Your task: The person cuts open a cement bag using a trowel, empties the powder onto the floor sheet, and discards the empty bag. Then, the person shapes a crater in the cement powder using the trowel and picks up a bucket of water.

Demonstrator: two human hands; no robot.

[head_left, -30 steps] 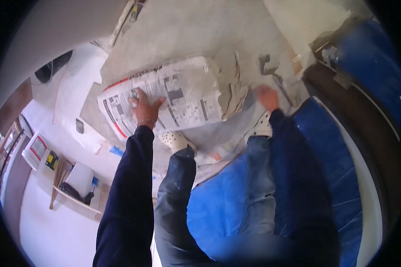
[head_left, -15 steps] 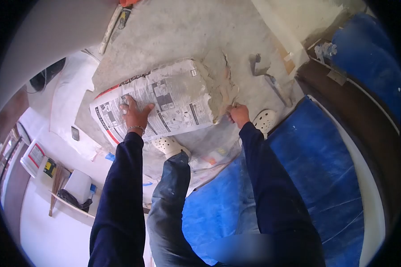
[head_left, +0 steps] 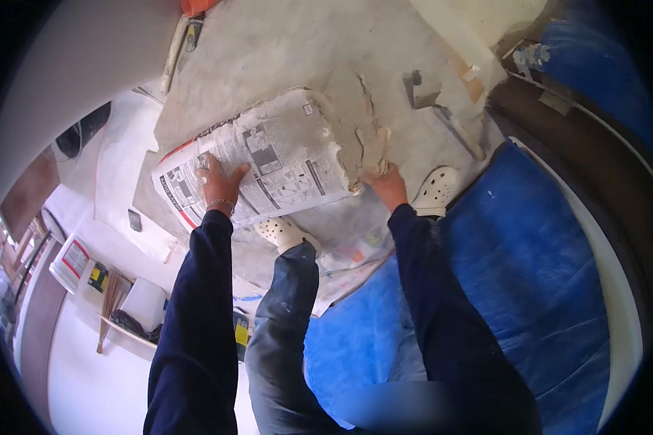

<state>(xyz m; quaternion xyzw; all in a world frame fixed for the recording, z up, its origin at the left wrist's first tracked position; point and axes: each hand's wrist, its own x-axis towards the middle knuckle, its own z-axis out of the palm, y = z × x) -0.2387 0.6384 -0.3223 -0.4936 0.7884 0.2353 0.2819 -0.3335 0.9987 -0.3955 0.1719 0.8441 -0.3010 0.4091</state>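
Observation:
A large printed paper bag lies on its side on the dusty floor, its right end torn open and coated with grey powder. My left hand rests on the bag's printed face near its left end, thumb and fingers spread. At the torn end, my right hand is closed around the lower end of a ragged torn paper strip; its fingertips are partly hidden. Powder covers the floor sheet around the bag.
A trowel-like tool lies right of the bag. My clogs stand close to the bag's near side. A blue sheet covers the lower right. A phone-like object lies at left, near a shelf holding containers.
My right hand has turned and shifted slightly, staying at the torn strip by the bag's end. My left hand keeps its place on the bag. The whole view has shifted a little.

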